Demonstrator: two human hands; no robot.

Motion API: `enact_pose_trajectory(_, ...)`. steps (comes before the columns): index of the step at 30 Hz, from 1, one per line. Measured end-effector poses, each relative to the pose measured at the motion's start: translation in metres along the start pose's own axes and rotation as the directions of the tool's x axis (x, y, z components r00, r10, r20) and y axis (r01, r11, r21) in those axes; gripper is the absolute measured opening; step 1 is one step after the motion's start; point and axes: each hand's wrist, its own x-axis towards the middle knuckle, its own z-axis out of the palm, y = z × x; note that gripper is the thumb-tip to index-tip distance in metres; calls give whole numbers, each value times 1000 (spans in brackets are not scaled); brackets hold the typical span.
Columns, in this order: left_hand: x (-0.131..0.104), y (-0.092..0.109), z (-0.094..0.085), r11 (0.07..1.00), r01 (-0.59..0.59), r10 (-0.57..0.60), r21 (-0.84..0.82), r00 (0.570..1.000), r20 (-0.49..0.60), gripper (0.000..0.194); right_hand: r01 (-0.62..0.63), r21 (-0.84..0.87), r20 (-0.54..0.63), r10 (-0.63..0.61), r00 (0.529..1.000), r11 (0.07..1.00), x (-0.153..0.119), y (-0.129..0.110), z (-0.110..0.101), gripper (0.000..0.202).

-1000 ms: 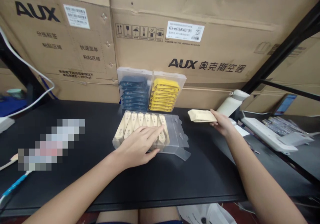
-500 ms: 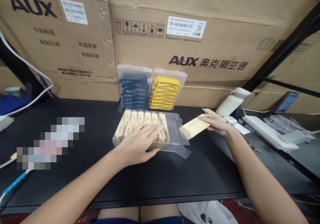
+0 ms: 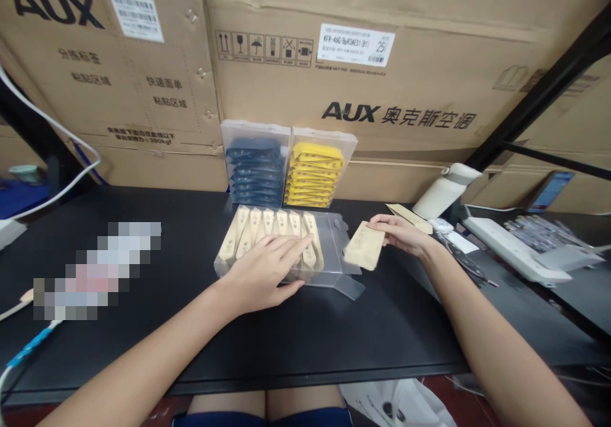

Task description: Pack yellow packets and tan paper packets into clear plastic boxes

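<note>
A clear plastic box lies on the black table, its flap side to the right. Inside stands a row of beige paper packets with dark printing. My left hand rests over the packets and the box's front edge, fingers stretched and thumb apart. To the right of the box, my right hand pinches a single beige packet between thumb and fingers. That packet's lower left part is beside the box's open end; whether they touch I cannot tell. Another beige packet lies behind my right hand.
Upright behind the box stand a clear case of blue packets and one of yellow packets. A white bottle, a power strip and cables lie to the right. Large cardboard boxes back the table.
My right hand has moved slightly left and turned the packet, so its broad face now hangs more steeply by the box's open end. My left hand has stayed in place.
</note>
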Motion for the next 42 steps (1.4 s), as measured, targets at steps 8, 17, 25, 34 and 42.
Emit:
enact_pose_trajectory(8, 0, -1, 0, 1000, -9, 9, 2, 1000, 5, 67, -24, -71, 302, 44, 952, 997, -5, -1, -2, 37)
enact_pose_trajectory(17, 1, -2, -1, 1000, -12, 12, 9, 1000, 12, 66, -43, -42, 280, 53, 959, 998, -1, 2, 6, 21)
enact_pose_trajectory(25, 1, -1, 1, 1000, -19, 19, 18, 1000, 8, 66, 3, -11, 361, 1, 932, 1000, -5, -2, 40, 21)
enact_pose_trajectory(34, 1, -2, 1, 999, -27, 27, 17, 1000, 14, 68, 35, -53, 304, -17, 952, 998, -4, -1, 53, 25)
enact_pose_trajectory(42, 2, -2, 0, 1000, -21, 21, 10, 1000, 19, 69, 73, -104, 318, -36, 947, 992, -6, -3, 56, 25)
